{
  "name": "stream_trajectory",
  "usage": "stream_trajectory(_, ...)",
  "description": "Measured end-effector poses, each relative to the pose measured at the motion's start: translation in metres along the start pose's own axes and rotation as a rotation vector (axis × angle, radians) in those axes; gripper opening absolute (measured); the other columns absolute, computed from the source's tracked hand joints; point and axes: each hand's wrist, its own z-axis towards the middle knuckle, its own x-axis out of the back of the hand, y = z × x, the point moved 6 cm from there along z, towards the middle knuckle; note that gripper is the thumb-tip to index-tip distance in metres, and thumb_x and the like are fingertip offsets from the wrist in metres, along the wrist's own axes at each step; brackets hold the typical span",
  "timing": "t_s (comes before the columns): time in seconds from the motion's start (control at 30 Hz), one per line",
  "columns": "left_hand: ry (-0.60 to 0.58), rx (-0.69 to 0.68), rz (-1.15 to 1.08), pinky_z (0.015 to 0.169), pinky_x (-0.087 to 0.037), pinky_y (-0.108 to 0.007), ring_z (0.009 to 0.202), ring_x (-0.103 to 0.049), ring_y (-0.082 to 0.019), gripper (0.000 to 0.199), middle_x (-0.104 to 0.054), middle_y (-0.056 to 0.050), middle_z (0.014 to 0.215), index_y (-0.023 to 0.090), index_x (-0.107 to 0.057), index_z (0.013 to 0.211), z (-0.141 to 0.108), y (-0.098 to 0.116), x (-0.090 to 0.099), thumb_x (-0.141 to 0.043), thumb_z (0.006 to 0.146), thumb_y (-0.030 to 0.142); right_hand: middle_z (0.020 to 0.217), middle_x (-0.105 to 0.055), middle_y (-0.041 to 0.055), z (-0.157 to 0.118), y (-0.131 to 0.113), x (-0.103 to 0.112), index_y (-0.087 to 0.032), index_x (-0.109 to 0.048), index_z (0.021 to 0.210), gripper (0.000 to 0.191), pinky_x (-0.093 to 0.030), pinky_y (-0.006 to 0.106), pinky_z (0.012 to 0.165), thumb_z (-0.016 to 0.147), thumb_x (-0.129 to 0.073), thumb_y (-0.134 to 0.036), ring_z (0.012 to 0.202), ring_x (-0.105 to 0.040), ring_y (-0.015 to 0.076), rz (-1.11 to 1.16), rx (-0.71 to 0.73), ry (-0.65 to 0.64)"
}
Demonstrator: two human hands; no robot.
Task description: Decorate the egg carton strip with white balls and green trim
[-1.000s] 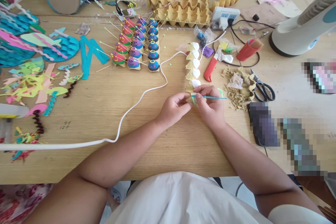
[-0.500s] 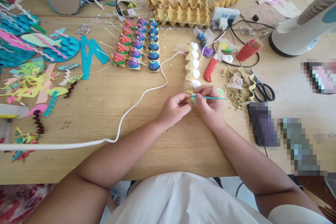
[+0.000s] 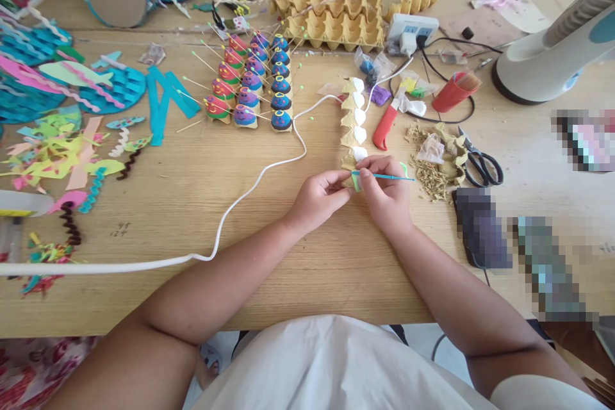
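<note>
My left hand pinches a small egg-carton cup with a bit of green on its side. A thin blue stick tool is gripped in my right hand, its left end touching the cup. Something light green shows behind my right fingers; its kind is hidden. Just beyond the hands, egg-carton cups with white lumps on their right sides stand in a column. To the left are rows of painted carton cups with faces, some with pin-like feelers.
A white cable snakes across the table. On the right lie a red-handled knife, black scissors, a torn carton piece and a phone. Egg trays and a power strip sit behind; colourful scraps at left.
Both hands stay almost in place. The blue tool and the cup have shifted very slightly, and a little more of the green on the cup shows.
</note>
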Motion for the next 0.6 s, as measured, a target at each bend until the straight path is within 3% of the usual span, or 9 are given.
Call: stream_trajectory(0.6,0.007,0.003,0.023,0.068,-0.048,-0.025,0.072,-0.059,-0.012,0.024,-0.073,-0.001,0.08,0.018,-0.083,0.099,-0.0012,0.0001,0.0009,-0.083,0.077,0.028,0.097,-0.069,0.0025,-0.0001,0.0035,0.0009,-0.025,-0.055,0.081,0.025,-0.051,0.039,0.09,0.094,-0.072,-0.039,0.094,-0.064,0.0188,0.004,-0.011,0.002)
